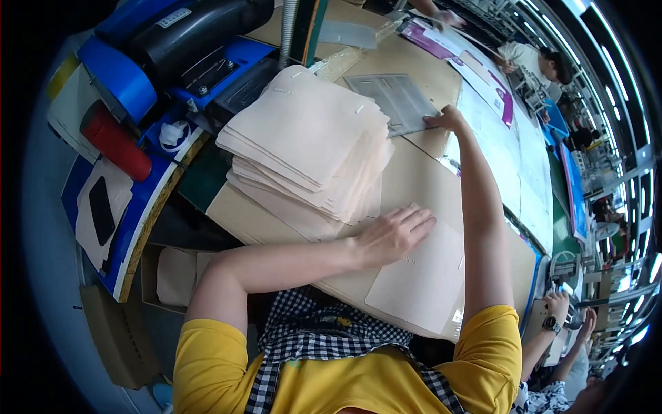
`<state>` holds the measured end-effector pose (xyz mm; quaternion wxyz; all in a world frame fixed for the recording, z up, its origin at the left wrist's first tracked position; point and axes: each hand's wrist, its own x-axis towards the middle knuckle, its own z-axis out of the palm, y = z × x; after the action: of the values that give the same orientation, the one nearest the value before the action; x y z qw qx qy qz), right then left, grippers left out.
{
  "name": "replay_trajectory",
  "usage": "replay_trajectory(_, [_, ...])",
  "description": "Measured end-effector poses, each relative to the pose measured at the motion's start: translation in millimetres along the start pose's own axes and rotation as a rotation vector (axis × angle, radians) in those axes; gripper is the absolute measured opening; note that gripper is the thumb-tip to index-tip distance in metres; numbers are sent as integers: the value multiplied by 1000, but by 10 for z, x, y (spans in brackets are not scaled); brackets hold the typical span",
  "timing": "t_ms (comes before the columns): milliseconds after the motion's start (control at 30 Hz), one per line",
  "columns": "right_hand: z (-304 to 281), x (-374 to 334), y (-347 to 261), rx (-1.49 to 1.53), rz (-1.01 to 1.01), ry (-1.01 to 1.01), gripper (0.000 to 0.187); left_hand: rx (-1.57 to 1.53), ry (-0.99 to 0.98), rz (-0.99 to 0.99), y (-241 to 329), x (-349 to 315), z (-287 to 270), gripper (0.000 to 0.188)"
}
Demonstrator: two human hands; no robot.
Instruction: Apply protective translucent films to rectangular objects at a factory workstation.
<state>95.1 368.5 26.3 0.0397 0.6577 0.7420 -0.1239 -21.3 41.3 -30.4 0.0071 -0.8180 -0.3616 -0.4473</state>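
Observation:
My left hand [396, 236] lies palm down, fingers stretched out, on a pale beige sheet piece [417, 286] with rounded corners and a small slot. The sheet rests near the table's front edge. Farther off, my right hand [449, 120] pinches the near right corner of a grey, see-through template plate [392, 102] with slots in it. This plate lies beside a tall, uneven stack of beige sheet pieces [307, 131], which stands left of both hands. The stack hides part of the tabletop.
A black and blue machine [200, 52] stands at the far left, with a red cylinder [116, 141] and a phone [101, 210] nearer me. Below sits an open carton [158, 276]. White and purple printed sheets [476, 76] cover the far right. Other people work beyond and at right.

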Motion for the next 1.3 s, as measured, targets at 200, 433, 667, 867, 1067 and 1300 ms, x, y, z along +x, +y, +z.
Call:
replay_trajectory(200, [-387, -126, 324, 518, 51, -113, 67, 51, 30, 33, -63, 18, 9, 31])
replay_trajectory(433, [-987, -1636, 599, 1083, -248, 358, 30, -152, 156, 31, -119, 62, -26, 25])
replay_trajectory(667, [-410, -3599, 646, 264, -680, 849, 22, -1473, 250, -998, -444, 869, -689, 47])
replay_trajectory(867, [-26, -4319, 610, -106, -704, 693, 13, -1400, -38, -907, -175, 818, -475, 43])
replay_trajectory(1067, [528, -4440, 1231, 859, -12, 696, 23, -1137, -31, -883, 440, 351, -275, 38])
replay_trajectory(1300, [873, -4319, 1270, 1006, 87, 541, 33, -891, 89, -897, 629, 204, -189, 36])
